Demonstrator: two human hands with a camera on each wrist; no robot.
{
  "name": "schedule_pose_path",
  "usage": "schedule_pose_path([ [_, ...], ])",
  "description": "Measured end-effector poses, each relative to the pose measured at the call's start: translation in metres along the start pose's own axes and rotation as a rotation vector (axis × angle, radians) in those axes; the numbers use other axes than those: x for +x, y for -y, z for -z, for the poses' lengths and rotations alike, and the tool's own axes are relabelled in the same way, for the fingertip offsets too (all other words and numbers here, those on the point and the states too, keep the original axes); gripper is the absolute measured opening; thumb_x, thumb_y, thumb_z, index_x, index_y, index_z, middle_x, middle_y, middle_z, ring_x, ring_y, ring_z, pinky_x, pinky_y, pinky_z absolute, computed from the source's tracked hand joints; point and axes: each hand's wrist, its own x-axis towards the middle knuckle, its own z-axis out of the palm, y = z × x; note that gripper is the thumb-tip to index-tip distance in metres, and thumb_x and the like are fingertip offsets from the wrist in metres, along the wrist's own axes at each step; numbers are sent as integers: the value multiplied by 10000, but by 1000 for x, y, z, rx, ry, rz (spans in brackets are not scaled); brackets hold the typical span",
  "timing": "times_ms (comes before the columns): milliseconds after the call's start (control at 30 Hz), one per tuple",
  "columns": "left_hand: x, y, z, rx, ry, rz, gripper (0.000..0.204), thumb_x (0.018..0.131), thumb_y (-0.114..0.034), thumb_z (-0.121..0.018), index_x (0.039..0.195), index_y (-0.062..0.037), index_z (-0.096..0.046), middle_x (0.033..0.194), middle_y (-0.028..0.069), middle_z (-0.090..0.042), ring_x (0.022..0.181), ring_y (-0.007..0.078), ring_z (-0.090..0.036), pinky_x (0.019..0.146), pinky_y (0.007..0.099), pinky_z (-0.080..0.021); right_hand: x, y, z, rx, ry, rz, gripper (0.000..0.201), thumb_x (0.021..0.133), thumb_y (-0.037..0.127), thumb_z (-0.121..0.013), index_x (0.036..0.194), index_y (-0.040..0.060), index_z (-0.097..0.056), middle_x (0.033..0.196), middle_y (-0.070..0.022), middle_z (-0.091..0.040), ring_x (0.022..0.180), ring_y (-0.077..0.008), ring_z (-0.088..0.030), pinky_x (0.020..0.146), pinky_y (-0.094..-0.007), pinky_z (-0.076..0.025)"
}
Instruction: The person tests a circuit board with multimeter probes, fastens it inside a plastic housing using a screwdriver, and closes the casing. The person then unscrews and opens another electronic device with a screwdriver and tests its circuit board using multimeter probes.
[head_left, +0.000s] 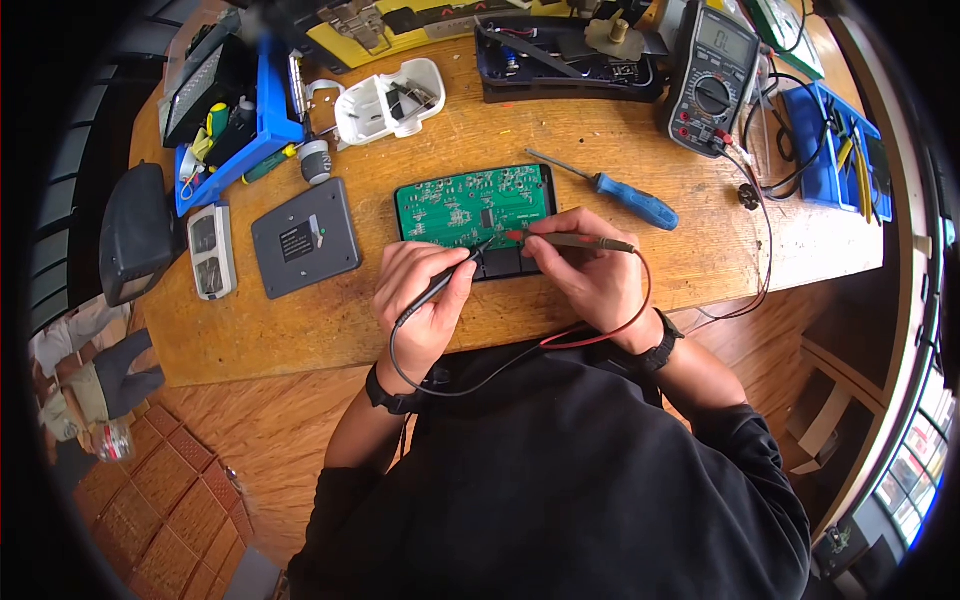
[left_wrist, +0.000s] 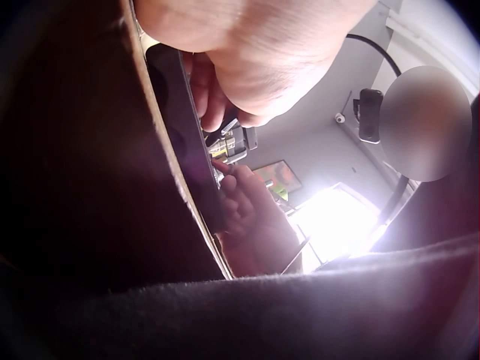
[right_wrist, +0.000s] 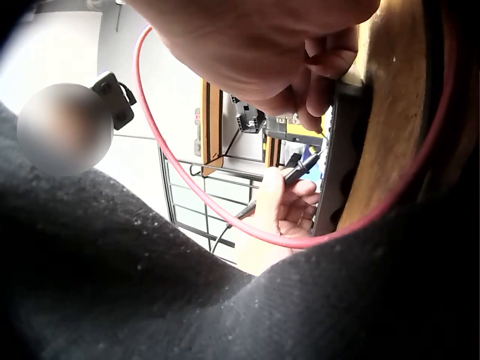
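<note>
A green circuit board (head_left: 435, 212) in a dark housing lies near the table's front edge. My left hand (head_left: 418, 295) pinches a black test probe (head_left: 436, 288), its tip angled down at the board's lower part. From the other side, my right hand (head_left: 600, 280) pinches a red test probe (head_left: 585, 241), pointing left to almost the same spot. Both tips are close together over the board. In the right wrist view, the black probe (right_wrist: 301, 169) shows in the left hand's fingers, and the red lead (right_wrist: 184, 180) loops around. The left wrist view shows the right hand (left_wrist: 255, 225) beyond the housing edge.
A multimeter (head_left: 712, 85) with attached leads stands back right. Beyond the board lies a blue-handled screwdriver (head_left: 636, 201). Left are a grey cover plate (head_left: 335, 225), a white-framed part (head_left: 208, 252) and a blue bin (head_left: 270, 110). A white container (head_left: 365, 115) and an open black case (head_left: 560, 88) sit behind.
</note>
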Motion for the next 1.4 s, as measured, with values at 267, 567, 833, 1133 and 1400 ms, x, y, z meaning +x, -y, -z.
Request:
schedule_pose_path([
  [267, -1, -6, 2, 14, 46, 44, 146, 908, 39, -831, 1028, 7, -756, 912, 139, -749, 858, 345, -712, 833, 432, -544, -2, 8, 4, -61, 12, 136, 141, 1001, 98, -822, 1113, 25, -776, 989, -117, -836, 940, -237, -849, 782, -337, -664],
  [567, -1, -5, -1, 14, 49, 42, 137, 930, 25, -826, 1041, -4, -753, 927, 137, -753, 856, 336, -715, 841, 427, -548, -3, 4, 7, -71, 25, 128, 146, 998, 83, -829, 1127, 26, -791, 1016, -92, -853, 904, -179, -832, 779, -327, -663],
  [833, -3, 1, 1, -42, -104, 20, 133, 911, -33, -874, 1003, -23, -778, 892, 119, -774, 822, 298, -729, 845, 420, -530, -3, 12, 3, -91, 12, 128, 87, 1045, 14, -765, 1120, -23, -743, 1043, -127, -858, 905, -124, -798, 811, -272, -636],
  [1133, 1, -1, 5, 39, -20, 62, 100, 935, -28, -859, 995, -6, -782, 915, 111, -788, 852, 267, -711, 864, 385, -530, -2, 2, -1, -94, 2, 105, 83, 1011, 56, -815, 1074, 27, -770, 905, -57, -842, 756, -77, -772, 629, -234, -559],
  [1400, -6, 2, 9, -56, 12, 107, 103, 940, -19, -852, 1013, 3, -783, 918, 113, -784, 859, 267, -710, 841, 377, -541, -4, 3, 3, -133, 7, 94, 96, 995, 60, -826, 1070, 37, -771, 866, -36, -834, 656, -37, -696, 572, -225, -508],
])
